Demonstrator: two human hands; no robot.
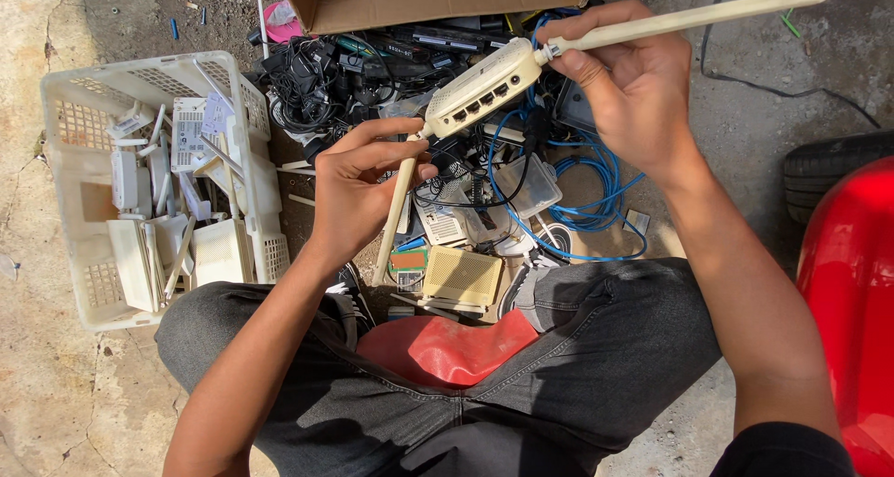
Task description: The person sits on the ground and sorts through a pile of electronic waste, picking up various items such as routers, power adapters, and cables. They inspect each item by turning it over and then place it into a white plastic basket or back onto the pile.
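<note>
I hold a yellowed white router in the air above a heap of scrap electronics. My right hand grips its right end, where a long antenna sticks out to the right. My left hand is closed around the other antenna, which hangs down from the router's left end. The row of ports on the router's back faces me.
A white plastic basket at the left holds several router shells and antennas. A cardboard box stands at the top. Black adapters, cables, a blue cable and a beige router lie on the ground. A red stool shows between my legs; a red object is at right.
</note>
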